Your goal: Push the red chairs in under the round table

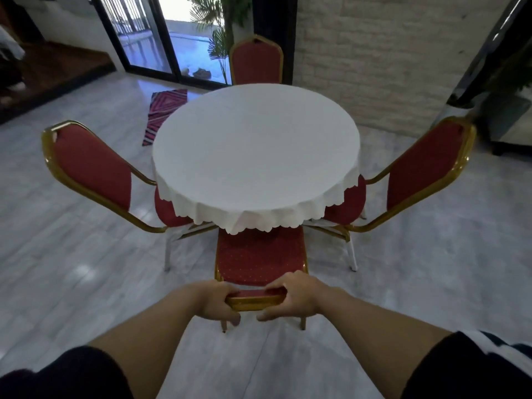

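1. Two bare forearms reach forward from dark short sleeves at the bottom edge; the right sleeve (475, 367) carries a white stripe.
2. Left hand (216, 302) is wrapped around the left end of the near chair's (260, 259) top rail, fingers curled over the front, thumb down behind.
3. Right hand (290, 295) grips the right end of the same rail the same way, thumb pointing inward below it. Both hands closed on the gold frame.
4. Near chair: red dotted seat, gold frame. The front edge of the seat sits under the hanging hem of the white cloth; most of the seat lies outside it. Back legs rest on the pale grey floor (86, 269).
5. Round tabletop (256, 151), covered by a white cloth with a scalloped hem, nothing on it.
6. Left chair (92, 168) stands at the table's left, its backrest leaning outward, seat partly beneath the cloth.
7. Right chair (426, 165) mirrors it on the right side, seat partly beneath the cloth.
8. Far chair (256, 60) stands beyond the table; only its backrest shows above the tabletop edge.
9. A striped pink mat (164, 113) lies on the floor beyond the left chair.
10. Farther back: a glass sliding door (149, 44), a palm plant (216, 33), and a pale brick wall (388, 53) to the right.
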Available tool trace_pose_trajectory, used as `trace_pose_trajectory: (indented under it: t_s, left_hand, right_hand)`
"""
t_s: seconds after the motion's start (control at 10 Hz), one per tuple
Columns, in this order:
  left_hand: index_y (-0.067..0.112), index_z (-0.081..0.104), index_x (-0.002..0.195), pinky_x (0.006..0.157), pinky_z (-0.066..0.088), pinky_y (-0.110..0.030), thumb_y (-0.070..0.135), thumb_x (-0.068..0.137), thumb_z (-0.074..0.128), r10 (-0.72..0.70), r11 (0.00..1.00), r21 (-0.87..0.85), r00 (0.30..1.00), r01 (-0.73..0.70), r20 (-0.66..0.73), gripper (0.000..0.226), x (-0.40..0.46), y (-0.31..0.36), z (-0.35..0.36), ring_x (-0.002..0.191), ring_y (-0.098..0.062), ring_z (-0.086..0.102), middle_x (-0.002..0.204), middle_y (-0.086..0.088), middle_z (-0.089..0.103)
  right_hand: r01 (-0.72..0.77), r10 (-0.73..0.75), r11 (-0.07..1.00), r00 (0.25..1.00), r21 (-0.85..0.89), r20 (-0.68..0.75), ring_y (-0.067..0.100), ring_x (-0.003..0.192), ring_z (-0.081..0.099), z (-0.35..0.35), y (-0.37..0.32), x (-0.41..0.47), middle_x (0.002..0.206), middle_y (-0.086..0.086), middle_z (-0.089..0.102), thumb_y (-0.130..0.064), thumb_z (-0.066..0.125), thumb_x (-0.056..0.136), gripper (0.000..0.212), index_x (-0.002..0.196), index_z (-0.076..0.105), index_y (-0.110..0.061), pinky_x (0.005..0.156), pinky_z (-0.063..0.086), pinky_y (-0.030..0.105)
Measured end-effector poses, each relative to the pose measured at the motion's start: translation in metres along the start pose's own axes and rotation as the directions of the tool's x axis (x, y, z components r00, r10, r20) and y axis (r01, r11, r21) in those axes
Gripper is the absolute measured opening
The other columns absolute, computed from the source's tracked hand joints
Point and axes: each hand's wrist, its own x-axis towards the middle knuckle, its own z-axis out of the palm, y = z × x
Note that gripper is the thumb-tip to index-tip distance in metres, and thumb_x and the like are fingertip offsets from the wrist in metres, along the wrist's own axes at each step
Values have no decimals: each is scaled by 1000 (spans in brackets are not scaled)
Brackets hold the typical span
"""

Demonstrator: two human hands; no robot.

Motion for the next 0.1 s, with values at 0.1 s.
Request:
trace_pose_trajectory:
  t_s: [0.1]
  left_hand:
    - [37,66,135,109,48,-45,87,66,72,-10,999,-35,1000,10,-7,85,5,31,-18,119,-18,62,127,10,68]
  right_hand:
    - [-36,38,999,996,30,-78,19,122,63,-25,32,-19,135,-5,69,-101,57,65,105,142,66,-30,97,49,33]
